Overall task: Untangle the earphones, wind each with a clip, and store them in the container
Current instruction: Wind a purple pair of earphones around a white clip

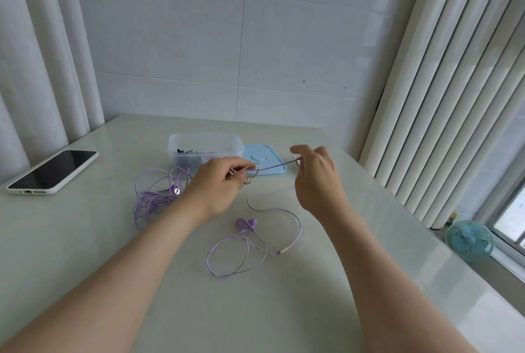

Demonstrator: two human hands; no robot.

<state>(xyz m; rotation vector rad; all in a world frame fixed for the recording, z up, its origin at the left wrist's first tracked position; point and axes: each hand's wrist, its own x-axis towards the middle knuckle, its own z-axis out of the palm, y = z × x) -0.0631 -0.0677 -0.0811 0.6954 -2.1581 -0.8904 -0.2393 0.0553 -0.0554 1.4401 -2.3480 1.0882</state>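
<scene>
The left hand (220,182) and the right hand (315,176) were raised a little above the table (284,310), each pinching one end of a short stretch of purple cord (272,166). The cord ran nearly taut between them, just over the blue lid (265,155). The left fingers were curled round their end, where something pale and metallic showed. The right thumb and fingers closed on the other end.

Below the hands, a set of purple earphones (246,223) lay loose on the table, its buds side by side and its wire in open loops. Whether the held cord belonged to this set could not be told. Left of the left wrist lay a purple tangle (154,196) of more wire.

The clear container (207,141) stood behind the left hand, open, with dark clips (184,151) inside. The lid lay flat just beside it on the right. A phone (52,172) rested face up at the table's left edge, and a small blue fan (470,240) stood past its right edge.
</scene>
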